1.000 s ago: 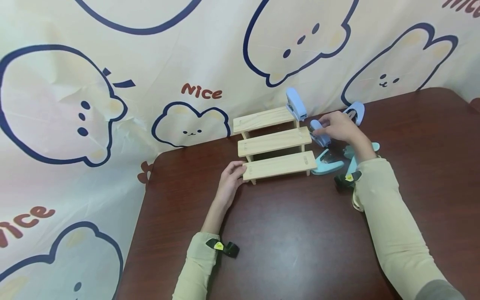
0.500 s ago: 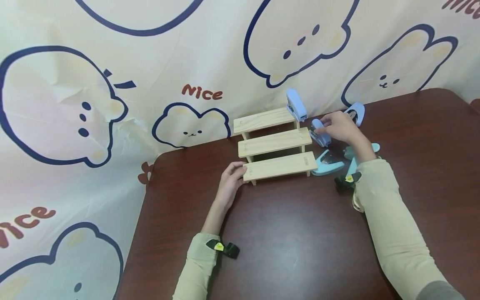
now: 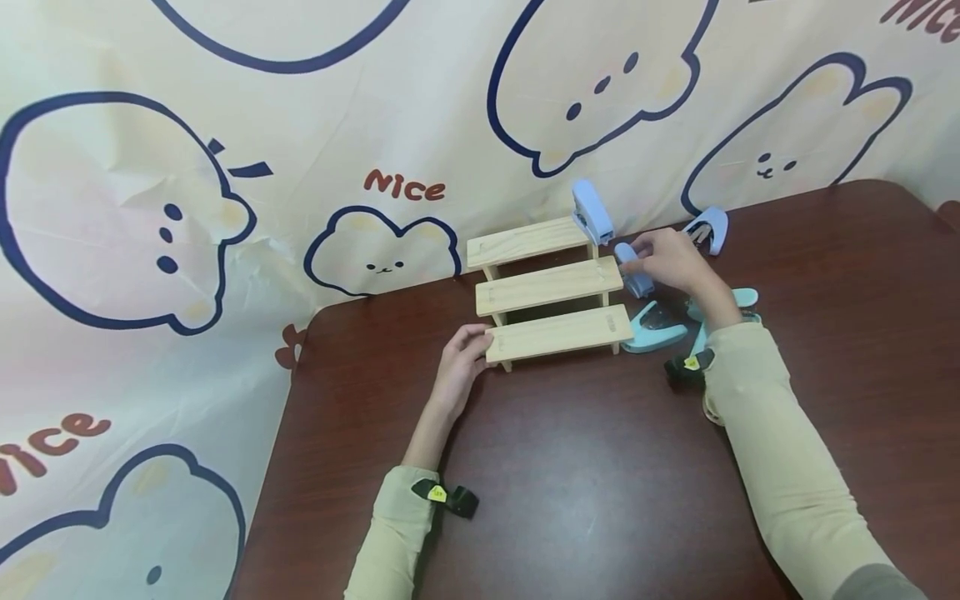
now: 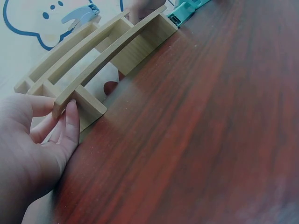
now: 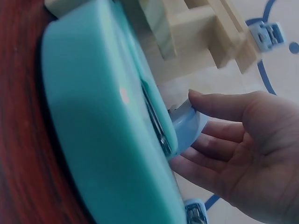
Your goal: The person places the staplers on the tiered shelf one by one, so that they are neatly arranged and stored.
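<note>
A three-step wooden shelf (image 3: 547, 287) stands on the dark brown table (image 3: 585, 467) against the cartoon cloth. My left hand (image 3: 476, 343) grips the left end of its lowest step; the left wrist view shows my thumb and fingers (image 4: 70, 119) pinching that board of the shelf (image 4: 103, 51). My right hand (image 3: 639, 258) holds a light blue stapler (image 3: 632, 273) in the air just beside the right end of the middle step. In the right wrist view the fingers (image 5: 219, 107) curl round that stapler (image 5: 189, 125). Another blue stapler (image 3: 591, 212) stands on the right end of the top step.
Two teal staplers (image 3: 654, 327) (image 3: 733, 302) lie on the table right of the shelf, one filling the right wrist view (image 5: 107, 126). A further blue stapler (image 3: 710, 227) lies near the cloth. The patterned cloth (image 3: 225, 167) hangs behind and to the left.
My right hand has carried the light blue stapler slightly left, closer to the middle step's right end. The left hand has kept its grip on the lowest step.
</note>
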The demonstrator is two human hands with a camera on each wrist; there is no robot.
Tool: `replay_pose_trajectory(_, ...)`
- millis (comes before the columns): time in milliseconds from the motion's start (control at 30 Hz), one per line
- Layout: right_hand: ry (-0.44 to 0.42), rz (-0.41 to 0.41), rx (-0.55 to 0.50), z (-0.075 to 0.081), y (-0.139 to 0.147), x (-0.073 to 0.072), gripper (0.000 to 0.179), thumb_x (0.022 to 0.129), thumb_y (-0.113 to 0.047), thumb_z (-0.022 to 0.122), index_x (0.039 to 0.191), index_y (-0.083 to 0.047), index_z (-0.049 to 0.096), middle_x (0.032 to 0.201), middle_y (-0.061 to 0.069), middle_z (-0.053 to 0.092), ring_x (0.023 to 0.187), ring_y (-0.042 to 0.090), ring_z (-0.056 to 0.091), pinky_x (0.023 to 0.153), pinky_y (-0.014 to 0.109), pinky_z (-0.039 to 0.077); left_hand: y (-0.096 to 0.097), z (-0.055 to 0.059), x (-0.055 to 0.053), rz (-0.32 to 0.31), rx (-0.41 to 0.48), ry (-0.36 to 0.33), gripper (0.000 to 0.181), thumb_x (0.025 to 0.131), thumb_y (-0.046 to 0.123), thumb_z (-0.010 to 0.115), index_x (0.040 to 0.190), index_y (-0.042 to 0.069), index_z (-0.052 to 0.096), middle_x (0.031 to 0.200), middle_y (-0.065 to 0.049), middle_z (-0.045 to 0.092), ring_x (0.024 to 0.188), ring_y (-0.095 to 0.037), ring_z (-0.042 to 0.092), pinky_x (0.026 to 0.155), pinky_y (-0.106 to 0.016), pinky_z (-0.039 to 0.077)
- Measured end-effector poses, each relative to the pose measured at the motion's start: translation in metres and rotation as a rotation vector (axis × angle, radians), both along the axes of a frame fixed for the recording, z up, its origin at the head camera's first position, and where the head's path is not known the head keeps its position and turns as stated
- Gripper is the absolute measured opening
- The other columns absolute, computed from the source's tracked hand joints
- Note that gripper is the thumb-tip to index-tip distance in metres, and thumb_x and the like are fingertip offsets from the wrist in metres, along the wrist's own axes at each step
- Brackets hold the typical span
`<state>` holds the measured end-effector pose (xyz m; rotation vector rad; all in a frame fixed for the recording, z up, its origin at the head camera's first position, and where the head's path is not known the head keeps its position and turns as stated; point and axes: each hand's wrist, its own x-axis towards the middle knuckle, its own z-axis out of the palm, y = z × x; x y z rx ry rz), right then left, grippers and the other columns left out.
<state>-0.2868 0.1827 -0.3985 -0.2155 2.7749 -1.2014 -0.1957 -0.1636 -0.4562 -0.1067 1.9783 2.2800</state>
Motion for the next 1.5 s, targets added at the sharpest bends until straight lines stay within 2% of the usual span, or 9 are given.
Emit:
replay_pose_trajectory(267, 0.029, 0.046, 0.004, -0.004, -0.013, 0.001, 0.044, 0.099, -0.017, 0.063, 0.13, 0.013, 0.06, 0.121, 0.033, 0.065, 0.11, 0.047, 0.064, 0.093, 0.059, 0.054, 0.001, 0.002, -0.001, -0.006, -0.003, 0.005, 0.017, 0.103, 0.007, 0.06, 0.118, 0.001, 0.061, 0.106, -0.005, 0.063, 0.087, -0.015, 0.061, 0.072, -0.025, 0.054)
replay_pose_trajectory(900, 0.039, 0.053, 0.002, -0.007, -0.014, -0.001, 0.043, 0.098, -0.016, 0.063, 0.13, 0.013, 0.061, 0.12, 0.033, 0.065, 0.107, 0.047, 0.064, 0.092, 0.059, 0.055, 0.0, -0.001, -0.003, -0.014, -0.018, 0.01, 0.019, 0.103, 0.009, 0.061, 0.119, -0.001, 0.06, 0.108, -0.006, 0.062, 0.089, -0.015, 0.061, 0.073, -0.025, 0.054)
replay_pose_trajectory(1500, 0.039, 0.059, -0.014, -0.006, -0.015, -0.001, 0.04, 0.098, -0.014, 0.062, 0.128, 0.013, 0.062, 0.12, 0.033, 0.065, 0.108, 0.047, 0.064, 0.092, 0.059, 0.055, -0.001, 0.0, 0.0, -0.015, -0.015, 0.013, 0.019, 0.103, 0.009, 0.06, 0.12, 0.0, 0.06, 0.11, -0.006, 0.062, 0.089, -0.016, 0.061, 0.074, -0.026, 0.055)
